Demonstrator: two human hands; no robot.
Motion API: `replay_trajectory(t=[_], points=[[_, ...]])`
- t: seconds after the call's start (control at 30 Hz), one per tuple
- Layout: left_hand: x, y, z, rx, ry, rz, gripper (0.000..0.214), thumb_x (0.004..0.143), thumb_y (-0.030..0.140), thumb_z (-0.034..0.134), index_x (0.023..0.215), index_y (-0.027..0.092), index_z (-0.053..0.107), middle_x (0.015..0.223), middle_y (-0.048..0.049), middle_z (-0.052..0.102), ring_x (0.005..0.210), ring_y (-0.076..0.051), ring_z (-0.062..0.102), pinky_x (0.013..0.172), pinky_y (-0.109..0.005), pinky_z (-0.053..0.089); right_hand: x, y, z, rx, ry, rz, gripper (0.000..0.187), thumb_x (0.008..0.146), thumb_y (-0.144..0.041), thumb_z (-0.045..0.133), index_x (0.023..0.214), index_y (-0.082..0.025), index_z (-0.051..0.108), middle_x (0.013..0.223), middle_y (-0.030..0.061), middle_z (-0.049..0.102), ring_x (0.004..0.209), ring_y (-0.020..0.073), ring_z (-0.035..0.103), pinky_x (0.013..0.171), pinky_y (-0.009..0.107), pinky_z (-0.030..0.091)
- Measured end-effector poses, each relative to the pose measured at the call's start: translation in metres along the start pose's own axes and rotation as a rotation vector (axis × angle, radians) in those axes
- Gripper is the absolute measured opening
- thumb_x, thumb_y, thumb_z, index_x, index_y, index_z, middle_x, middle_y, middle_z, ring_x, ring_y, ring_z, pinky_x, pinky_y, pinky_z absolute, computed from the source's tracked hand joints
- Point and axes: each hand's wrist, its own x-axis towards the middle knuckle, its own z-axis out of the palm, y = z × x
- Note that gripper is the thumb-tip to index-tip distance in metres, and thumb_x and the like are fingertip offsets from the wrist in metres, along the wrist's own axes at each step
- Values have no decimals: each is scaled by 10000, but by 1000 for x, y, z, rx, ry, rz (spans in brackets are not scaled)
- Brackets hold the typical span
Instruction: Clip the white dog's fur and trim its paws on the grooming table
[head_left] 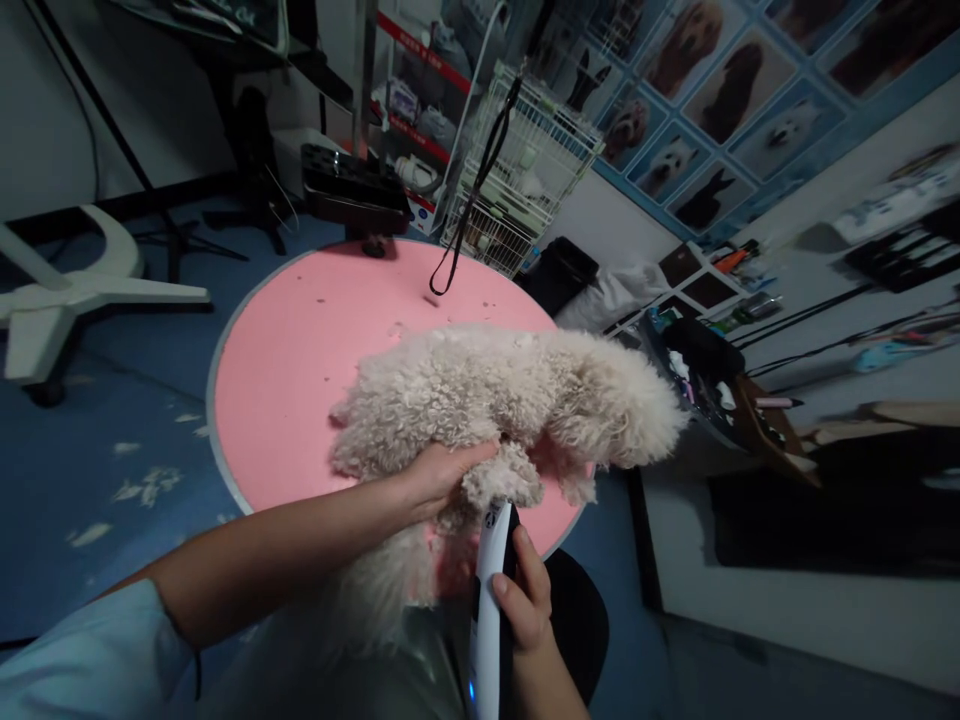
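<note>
We're at the leg (502, 480), low centre of the frame: our left hand (442, 475) has thumb and fingers closed around it, and our right hand (529, 600) wraps the clippers (491, 590), blue light on. Is the blade into the fluff or just short of it? We can't tell. The dog (480, 390) lies across the middle of the pink table (277, 400), head toward the right. Progress? Early, we'd judge: back and head wear full curls, with only small scraps about the pink top; that leaves most of the coat, if all of it is to come down. Upper centre, a black loop (439, 291) hangs behind the dog, apart from it; beyond stands a cage (525, 150). Nothing blocks the blade, though our left thumb sits close by.
</note>
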Motion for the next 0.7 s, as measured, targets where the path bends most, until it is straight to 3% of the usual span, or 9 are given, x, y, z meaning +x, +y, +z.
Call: replay_trajectory(t=[0.1, 0.2, 0.47, 0.57, 0.7], points=[[1, -3, -2, 12, -20, -9, 203, 652, 269, 791, 760, 111, 722, 791, -88, 740, 693, -198, 668, 689, -312, 527, -5, 0, -1, -30, 72, -34, 547, 748, -88, 673, 1218, -336, 544, 1433, 40, 485, 1134, 281, 631, 782, 416, 635], [4, -6, -4, 4, -24, -11, 173, 670, 265, 776, 752, 120, 728, 815, -91, 746, 702, -199, 673, 676, -303, 529, -13, 0, 2, -45, 164, -11, 622, 718, -71, 701, 1255, -327, 520, 1449, 46, 466, 1151, 287, 618, 777, 416, 635], [0, -4, -3, 33, -55, 12, 228, 642, 312, 799, 738, 117, 728, 776, -84, 741, 705, -204, 677, 700, -308, 534, -7, 11, 9, 61, 67, 36, 534, 860, -158, 547, 1376, -235, 438, 1370, 100, 550, 1028, 241, 681, 747, 363, 635], [-3, -3, -1, 19, -45, 24, 239, 626, 293, 814, 773, 125, 732, 816, -78, 747, 724, -200, 679, 725, -307, 534, 0, 7, 6, 3, 99, -62, 552, 791, -183, 653, 1310, -283, 497, 1412, 90, 509, 1028, 257, 681, 697, 357, 637], [-3, -3, 0, -4, -31, 15, 201, 643, 263, 801, 783, 136, 733, 830, -75, 750, 719, -190, 681, 707, -293, 535, -2, -3, 5, -71, 184, -38, 654, 678, -172, 764, 1265, -295, 503, 1444, 95, 465, 1067, 294, 656, 670, 394, 636]])
